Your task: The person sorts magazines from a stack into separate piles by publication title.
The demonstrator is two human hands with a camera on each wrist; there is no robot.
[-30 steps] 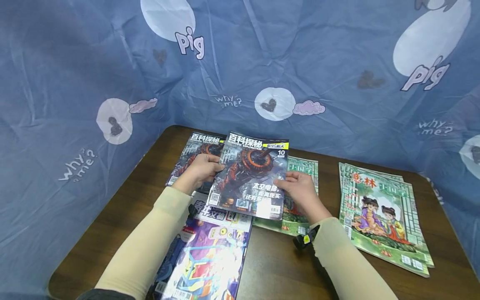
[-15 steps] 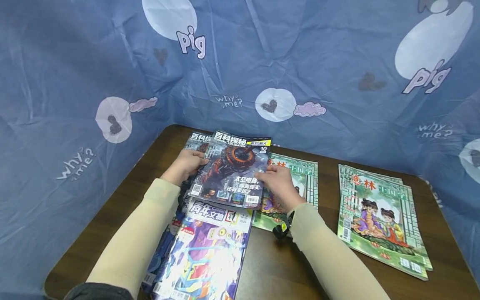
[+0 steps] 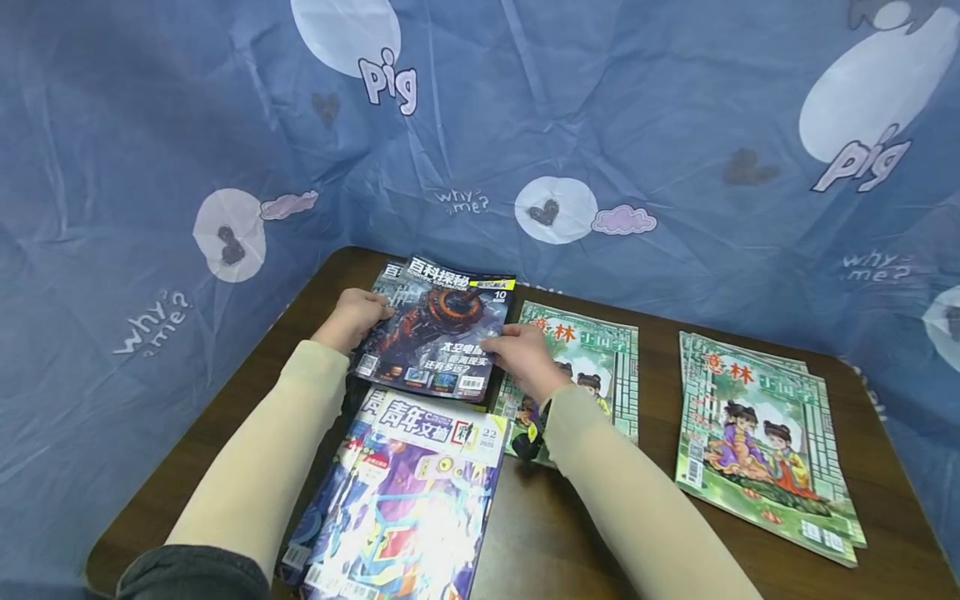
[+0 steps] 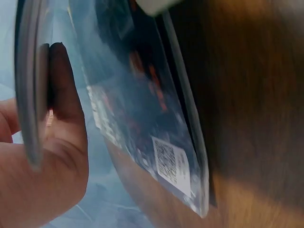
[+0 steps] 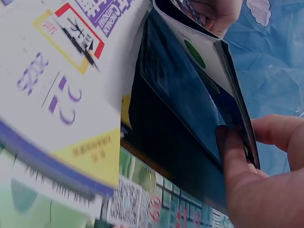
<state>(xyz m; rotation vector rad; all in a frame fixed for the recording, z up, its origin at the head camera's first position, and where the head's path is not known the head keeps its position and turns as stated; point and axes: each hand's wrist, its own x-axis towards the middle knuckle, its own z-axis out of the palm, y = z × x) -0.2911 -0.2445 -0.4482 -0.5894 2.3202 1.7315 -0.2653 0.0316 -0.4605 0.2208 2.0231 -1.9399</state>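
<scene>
Both hands hold a dark science magazine (image 3: 442, 333) with an orange ring-shaped machine on its cover. My left hand (image 3: 352, 318) grips its left edge, and my right hand (image 3: 525, 354) pinches its lower right edge between thumb and fingers. Beneath it, mostly hidden in the head view, lies a matching magazine (image 4: 142, 109) on the table. The left wrist view shows a gap between the held magazine (image 4: 28, 85) and that lower copy. Seen from the right wrist, the held magazine (image 5: 213, 61) is tilted above the things below, its pages slightly bowed.
Purple-covered magazines (image 3: 420, 500) overlap in front of the held one. To its right lies a green magazine (image 3: 622, 367), partly under my right hand. A fanned stack of green magazines (image 3: 772, 433) occupies the table's right side. Blue printed cloth (image 3: 465, 142) rises behind the brown table (image 3: 547, 533).
Both hands have carried the dark magazine left and slightly lower, so it covers more of the matching copy. More of the green magazine and the purple magazine's title now shows.
</scene>
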